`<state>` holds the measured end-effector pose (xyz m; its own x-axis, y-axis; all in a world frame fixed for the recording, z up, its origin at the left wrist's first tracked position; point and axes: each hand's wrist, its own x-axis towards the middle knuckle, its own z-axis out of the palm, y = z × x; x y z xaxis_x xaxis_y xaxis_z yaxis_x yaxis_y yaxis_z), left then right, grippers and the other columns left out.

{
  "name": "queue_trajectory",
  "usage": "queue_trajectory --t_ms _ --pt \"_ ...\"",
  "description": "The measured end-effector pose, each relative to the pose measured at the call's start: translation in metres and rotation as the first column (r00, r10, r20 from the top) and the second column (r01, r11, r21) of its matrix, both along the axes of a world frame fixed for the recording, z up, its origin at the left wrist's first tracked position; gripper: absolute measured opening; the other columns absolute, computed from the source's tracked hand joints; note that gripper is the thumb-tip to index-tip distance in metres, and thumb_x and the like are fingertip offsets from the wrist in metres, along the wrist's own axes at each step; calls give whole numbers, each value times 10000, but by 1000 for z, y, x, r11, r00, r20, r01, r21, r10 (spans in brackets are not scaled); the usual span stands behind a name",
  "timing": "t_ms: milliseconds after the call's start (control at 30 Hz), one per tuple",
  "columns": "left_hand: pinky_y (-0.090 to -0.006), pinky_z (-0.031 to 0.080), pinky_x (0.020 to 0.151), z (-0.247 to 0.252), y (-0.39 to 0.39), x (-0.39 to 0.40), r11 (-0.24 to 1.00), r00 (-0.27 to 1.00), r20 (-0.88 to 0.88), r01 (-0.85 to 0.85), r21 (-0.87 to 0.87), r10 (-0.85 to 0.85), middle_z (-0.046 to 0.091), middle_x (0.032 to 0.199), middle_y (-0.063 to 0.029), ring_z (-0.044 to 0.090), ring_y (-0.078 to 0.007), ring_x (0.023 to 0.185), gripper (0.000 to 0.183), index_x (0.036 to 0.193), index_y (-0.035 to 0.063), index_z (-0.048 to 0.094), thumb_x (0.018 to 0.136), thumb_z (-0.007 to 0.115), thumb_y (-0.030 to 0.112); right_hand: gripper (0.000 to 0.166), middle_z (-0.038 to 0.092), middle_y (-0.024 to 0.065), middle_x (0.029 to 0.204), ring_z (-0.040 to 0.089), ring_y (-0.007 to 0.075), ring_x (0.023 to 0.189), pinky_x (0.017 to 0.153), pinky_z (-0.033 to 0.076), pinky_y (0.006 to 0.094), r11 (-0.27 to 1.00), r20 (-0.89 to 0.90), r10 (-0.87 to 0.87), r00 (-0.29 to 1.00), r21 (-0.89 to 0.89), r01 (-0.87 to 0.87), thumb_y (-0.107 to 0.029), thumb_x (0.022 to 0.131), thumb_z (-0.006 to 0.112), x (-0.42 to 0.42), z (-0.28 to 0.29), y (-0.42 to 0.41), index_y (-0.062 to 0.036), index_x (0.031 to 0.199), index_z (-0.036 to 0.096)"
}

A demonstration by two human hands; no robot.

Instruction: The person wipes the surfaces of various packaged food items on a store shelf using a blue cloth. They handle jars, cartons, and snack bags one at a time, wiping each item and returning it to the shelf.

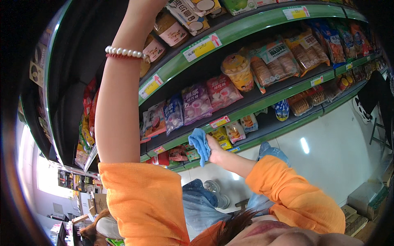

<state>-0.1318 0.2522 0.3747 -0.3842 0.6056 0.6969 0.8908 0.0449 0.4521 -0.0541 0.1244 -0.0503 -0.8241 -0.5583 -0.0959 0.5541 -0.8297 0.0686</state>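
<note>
My right hand grips a bunched blue cloth in front of the green shelf edge, close to the bottom shelf. My left arm reaches up the left side, and only part of my left hand shows at the top; its fingers are out of view. Beside that wrist stand jars with pink labels and white cartons on the upper shelf. Small yellow packets lie just behind my right hand. Bags of marshmallow-like sweets line the middle shelf above the cloth.
A clear plastic cup and packs of biscuits stand farther right on the middle shelf. A person's shoe is on the tiled floor at right. Plastic bottles lie near my legs. Cardboard boxes sit at lower right.
</note>
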Motion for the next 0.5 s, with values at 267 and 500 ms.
queue_trajectory --t_ms 267,500 --pt "-302 482 837 2 22 7 868 937 -171 -348 -355 306 618 1032 -132 595 -195 954 579 1204 -7 491 735 763 194 347 689 43 842 636 149 684 582 508 268 986 103 23 994 162 -40 -353 954 402 20 46 14 -117 941 655" --pt "-303 482 840 4 30 -16 819 934 -224 -352 -453 278 619 1046 -127 595 -191 958 570 1198 -16 512 735 753 212 327 686 46 818 627 148 650 536 505 266 982 69 22 997 187 -34 -345 941 428 18 47 23 -114 918 659"
